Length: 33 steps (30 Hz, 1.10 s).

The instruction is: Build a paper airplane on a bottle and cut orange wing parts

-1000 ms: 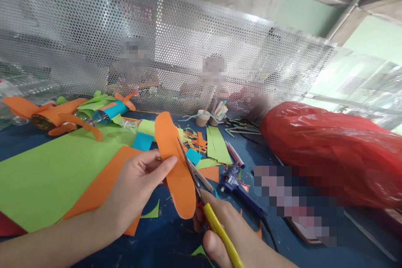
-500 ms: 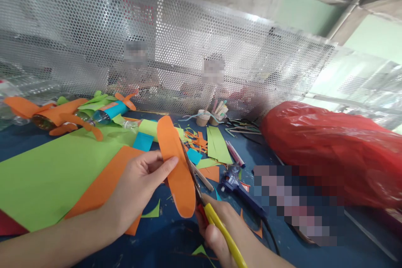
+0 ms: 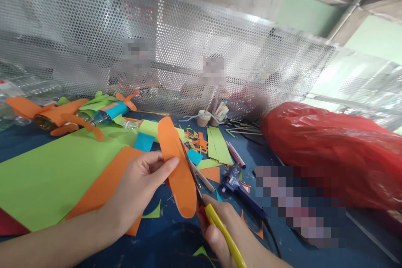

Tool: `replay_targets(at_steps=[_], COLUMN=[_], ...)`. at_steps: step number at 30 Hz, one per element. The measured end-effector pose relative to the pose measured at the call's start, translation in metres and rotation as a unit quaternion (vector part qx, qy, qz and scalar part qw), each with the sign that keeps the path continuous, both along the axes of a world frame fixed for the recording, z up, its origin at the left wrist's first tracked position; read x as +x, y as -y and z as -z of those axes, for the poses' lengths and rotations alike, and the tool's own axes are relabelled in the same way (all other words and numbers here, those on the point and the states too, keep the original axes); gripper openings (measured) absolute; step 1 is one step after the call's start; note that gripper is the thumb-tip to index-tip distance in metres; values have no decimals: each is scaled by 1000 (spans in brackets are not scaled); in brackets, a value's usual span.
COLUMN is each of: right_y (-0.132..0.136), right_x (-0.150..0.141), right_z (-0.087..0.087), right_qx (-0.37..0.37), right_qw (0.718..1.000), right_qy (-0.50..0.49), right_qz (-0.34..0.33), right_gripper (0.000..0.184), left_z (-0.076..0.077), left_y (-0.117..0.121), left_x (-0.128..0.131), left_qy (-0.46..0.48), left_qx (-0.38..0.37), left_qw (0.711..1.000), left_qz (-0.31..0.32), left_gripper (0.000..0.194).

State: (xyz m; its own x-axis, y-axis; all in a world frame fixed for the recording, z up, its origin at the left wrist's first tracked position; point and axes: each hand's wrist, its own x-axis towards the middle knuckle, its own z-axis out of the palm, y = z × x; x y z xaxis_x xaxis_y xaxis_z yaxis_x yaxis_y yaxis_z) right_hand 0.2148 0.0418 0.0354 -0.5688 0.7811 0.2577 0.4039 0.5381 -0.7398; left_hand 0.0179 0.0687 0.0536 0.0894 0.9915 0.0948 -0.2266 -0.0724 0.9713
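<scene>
My left hand (image 3: 147, 180) pinches a long orange paper piece (image 3: 178, 176) with rounded ends, thumb on top and fingers behind. Wrapped round the handles of a pair of scissors (image 3: 216, 222) with yellow and red grips is my right hand (image 3: 222, 226). The dark blades run along the right edge of the orange piece. Whether they touch the paper, I cannot tell. Beneath both hands lie green offcuts (image 3: 153, 210) and a larger orange sheet (image 3: 103, 184) on the blue table.
A blue glue gun (image 3: 240, 192) with a black cord lies right of the scissors. Farther right bulges a red plastic bag (image 3: 333, 155). Paper-wrapped bottles (image 3: 111, 112) stand at the back left, near a big green sheet (image 3: 69, 171). Cups of markers (image 3: 203, 119) sit before a perforated metal screen (image 3: 188, 50).
Almost nothing differs. The orange piece and both hands keep nearly the same pose, and the view has shifted very slightly.
</scene>
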Motion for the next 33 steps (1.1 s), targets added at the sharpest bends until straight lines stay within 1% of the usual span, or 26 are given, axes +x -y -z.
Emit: replay_targets(at_steps=[3,7,16,22,28,33], right_y=[0,-1,-1,2,0,0], right_x=[0,1,1,-1,0,2], right_z=[-1,-2,-1,-4,-3,-2], right_qx=[-9,-28,-16,-25,-33,-30], right_qw=[1000,1000,1000,999,999,999], right_qy=[5,10,14,9,1,5], right_qz=[3,6,16,32,28,29], right_gripper=[62,64,63,63,63,63], left_z=[1,2,1,2,-3,-5], left_y=[-1,-2,-1,-2,-3,-3], left_x=[0,0,0,-1,1,0], left_qy=[5,-1,15,25,44,46], left_qx=[-3,2,0,-2,2,11], left_qw=[1000,1000,1000,1000,999,998], left_qz=[5,-4,3,15,30,41], left_gripper=[15,14,15,14,13,17])
